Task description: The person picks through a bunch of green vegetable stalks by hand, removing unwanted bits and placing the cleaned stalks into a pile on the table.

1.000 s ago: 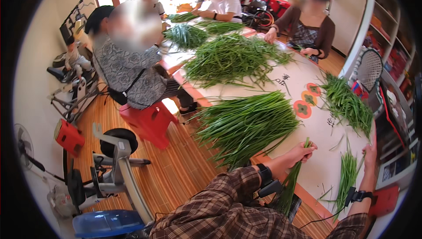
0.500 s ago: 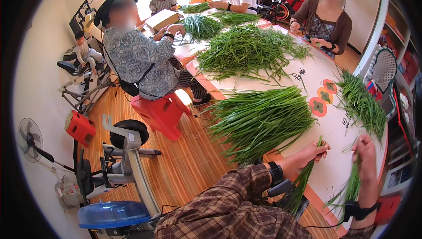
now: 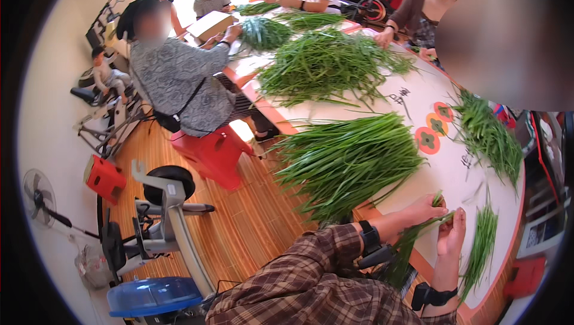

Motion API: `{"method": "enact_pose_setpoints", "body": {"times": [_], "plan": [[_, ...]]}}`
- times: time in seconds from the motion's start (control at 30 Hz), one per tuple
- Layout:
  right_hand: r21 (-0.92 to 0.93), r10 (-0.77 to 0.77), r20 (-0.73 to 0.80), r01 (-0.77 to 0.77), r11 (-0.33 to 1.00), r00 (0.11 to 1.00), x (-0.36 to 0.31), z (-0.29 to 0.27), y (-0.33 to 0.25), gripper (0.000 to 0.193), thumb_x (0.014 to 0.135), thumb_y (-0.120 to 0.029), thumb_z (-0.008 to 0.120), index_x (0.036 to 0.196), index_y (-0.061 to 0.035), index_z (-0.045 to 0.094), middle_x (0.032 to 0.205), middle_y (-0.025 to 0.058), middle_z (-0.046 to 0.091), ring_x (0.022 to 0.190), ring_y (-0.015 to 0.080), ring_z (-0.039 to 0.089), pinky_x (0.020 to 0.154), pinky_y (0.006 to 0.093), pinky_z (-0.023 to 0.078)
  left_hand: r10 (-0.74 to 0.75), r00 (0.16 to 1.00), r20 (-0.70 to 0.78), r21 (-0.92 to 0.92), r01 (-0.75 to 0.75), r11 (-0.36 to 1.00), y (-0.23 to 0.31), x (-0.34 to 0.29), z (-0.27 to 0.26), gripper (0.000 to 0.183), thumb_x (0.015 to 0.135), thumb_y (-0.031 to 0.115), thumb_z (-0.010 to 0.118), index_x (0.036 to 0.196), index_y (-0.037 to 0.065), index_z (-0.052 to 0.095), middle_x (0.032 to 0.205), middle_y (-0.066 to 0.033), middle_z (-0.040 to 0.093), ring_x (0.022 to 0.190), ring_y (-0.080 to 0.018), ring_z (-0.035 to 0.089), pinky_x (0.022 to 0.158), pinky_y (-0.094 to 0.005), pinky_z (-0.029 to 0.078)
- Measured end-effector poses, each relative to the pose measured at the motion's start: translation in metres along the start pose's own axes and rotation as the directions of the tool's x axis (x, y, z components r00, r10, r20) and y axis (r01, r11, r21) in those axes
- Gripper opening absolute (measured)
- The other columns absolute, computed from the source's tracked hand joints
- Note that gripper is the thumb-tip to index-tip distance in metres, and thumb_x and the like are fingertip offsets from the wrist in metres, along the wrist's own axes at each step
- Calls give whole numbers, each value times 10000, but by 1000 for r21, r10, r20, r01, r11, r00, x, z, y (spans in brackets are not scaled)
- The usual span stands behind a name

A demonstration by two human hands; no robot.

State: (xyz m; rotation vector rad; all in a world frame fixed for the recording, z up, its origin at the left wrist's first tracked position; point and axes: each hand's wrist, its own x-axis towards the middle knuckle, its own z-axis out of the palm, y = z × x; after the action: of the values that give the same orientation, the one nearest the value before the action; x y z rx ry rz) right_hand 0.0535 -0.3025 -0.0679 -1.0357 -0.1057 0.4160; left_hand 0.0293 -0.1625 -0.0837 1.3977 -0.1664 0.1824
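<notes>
So I've got a bunch of long green stalks hanging at the near edge of the table, tops poking up out of my left hand. Those fingers are curled tight around it, same as a second ago. What's new is my right hand: half a second back it was off to the right by the small pile, and now it's just beside the left one. A few strands slant across to it, and its thumb and fingertips look pinched on their ends, though I can't tell how many. Meaning both hands are on the same bunch now, left gripping, right working the strands at the side.

The small pile lies on the white table just right of my wrist, nobody touching it. Past my left hand there's a fat, neatly lined-up bundle, then a messier heap beyond that. Another loose pile sits along the right edge, near the round flower decorations. Farther out, a person in a patterned top sits on a red stool, hands at more greens.
</notes>
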Motion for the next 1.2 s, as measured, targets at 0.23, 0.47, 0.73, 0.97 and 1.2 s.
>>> {"method": "enact_pose_setpoints", "body": {"times": [0.23,0.47,0.73,0.97,1.2], "plan": [[-25,-55,-104,52,998,993,1,23,10,55,842,-141,520,834,-112,474,722,-29,474,611,69,450,536,193,381,-222,968,118,-176,241,954,11,-7,-11,108,791,161,573,771,79,506,585,53,452,473,-24,378,416,-181,301],[-73,-63,-68,58,996,996,-3,17,11,70,848,-137,506,810,-87,473,640,-6,460,505,81,419,464,204,359,-284,944,167,-98,302,948,20,-7,-6,107,807,147,554,758,78,489,589,30,503,460,-27,358,407,-175,281],[89,-196,-236,222,971,952,12,-8,-16,103,847,-140,507,758,-98,479,676,-25,431,562,45,383,487,169,327,-294,936,195,-141,323,936,22,-11,-8,90,821,157,533,773,91,495,601,23,526,456,-31,340,417,-176,256],[-179,80,27,-74,981,996,-7,11,-10,136,831,-129,517,937,-43,527,716,-8,512,557,60,437,506,174,344,-362,918,161,-165,386,908,34,-11,-4,82,837,181,510,806,105,509,616,28,534,458,-19,334,417,-161,246],[-158,-4,122,23,987,992,3,18,-5,161,852,-153,480,880,-11,551,654,-13,499,533,66,412,514,188,326,-336,933,131,-276,360,891,36,-7,-11,106,849,192,491,802,103,526,609,17,533,430,-15,325,393,-152,237]]}}
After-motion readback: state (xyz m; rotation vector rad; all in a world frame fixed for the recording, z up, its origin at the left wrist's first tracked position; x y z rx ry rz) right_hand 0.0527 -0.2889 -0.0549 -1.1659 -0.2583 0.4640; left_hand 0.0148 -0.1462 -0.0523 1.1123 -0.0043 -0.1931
